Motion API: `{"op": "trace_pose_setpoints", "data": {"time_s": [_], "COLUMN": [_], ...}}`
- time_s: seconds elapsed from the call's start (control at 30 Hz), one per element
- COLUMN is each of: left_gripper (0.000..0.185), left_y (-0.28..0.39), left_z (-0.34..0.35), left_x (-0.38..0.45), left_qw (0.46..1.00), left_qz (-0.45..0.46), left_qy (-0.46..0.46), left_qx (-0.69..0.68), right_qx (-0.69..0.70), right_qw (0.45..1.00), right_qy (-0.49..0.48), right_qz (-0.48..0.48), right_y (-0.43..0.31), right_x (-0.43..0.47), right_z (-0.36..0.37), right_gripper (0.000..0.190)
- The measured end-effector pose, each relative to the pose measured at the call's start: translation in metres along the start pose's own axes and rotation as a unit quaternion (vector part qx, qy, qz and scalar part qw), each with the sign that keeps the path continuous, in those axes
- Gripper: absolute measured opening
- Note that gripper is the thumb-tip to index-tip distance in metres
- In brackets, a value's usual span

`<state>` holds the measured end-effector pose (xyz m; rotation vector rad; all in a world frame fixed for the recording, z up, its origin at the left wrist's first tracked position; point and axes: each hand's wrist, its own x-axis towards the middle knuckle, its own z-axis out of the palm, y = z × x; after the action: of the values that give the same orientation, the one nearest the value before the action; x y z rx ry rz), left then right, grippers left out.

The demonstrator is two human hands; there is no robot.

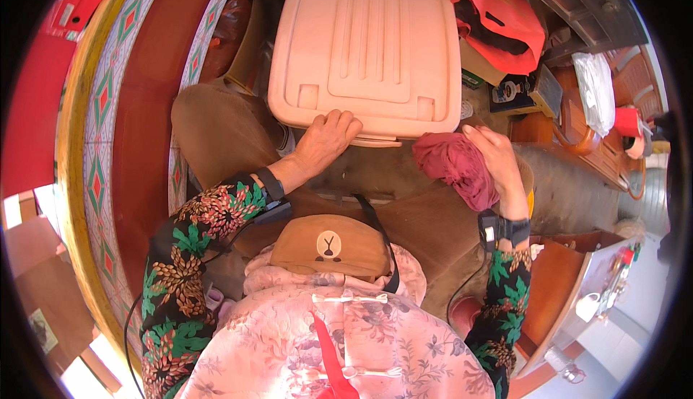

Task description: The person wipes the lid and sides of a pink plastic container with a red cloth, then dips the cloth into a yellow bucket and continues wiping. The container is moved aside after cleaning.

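A pale pink plastic storage box lid (371, 36) with raised ribs lies in front of me between my knees. My left hand (329, 138) grips its near rim, fingers bent over the edge and the thumb hidden, just left of the front latch (376, 142). In my right hand (494, 155) is a bunched dark red cloth (452, 166), held beside the lid's near right corner. The thumb side of that hand is close to the rim; whether it touches cannot be told. The lid covers whatever the box holds.
A tiled ledge (146, 74) runs along my left. An open carton (243, 47) stands beyond my left knee. At the right are a red bag (501, 20), a dark printed box (525, 93), wooden furniture (587, 139) and an orange-brown cabinet (560, 269). A brown pouch (330, 245) sits at my waist.
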<state>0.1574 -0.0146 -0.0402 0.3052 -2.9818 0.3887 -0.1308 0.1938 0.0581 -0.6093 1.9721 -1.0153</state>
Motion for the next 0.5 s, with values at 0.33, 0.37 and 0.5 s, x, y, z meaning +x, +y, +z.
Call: {"op": "trace_pose_setpoints", "data": {"time_s": [0.33,0.37,0.5], "left_gripper": [0.049,0.053,0.066], "left_y": [0.000,-0.001,-0.004], "left_z": [-0.001,-0.001,-0.007], "left_x": [0.036,0.036,0.032], "left_qw": [0.987,0.986,0.976], "left_qz": [0.160,0.154,0.146], "left_qy": [-0.006,-0.014,-0.031], "left_qx": [-0.012,-0.056,-0.157], "right_qx": [-0.092,-0.007,-0.004], "right_qw": [0.990,0.989,0.991], "right_qy": [0.077,0.023,-0.017], "right_qz": [0.078,0.143,0.132], "right_y": [0.061,0.062,0.055], "right_x": [0.104,0.105,0.096], "right_z": [-0.011,-0.012,-0.009], "right_gripper": [0.057,0.056,0.052]}}
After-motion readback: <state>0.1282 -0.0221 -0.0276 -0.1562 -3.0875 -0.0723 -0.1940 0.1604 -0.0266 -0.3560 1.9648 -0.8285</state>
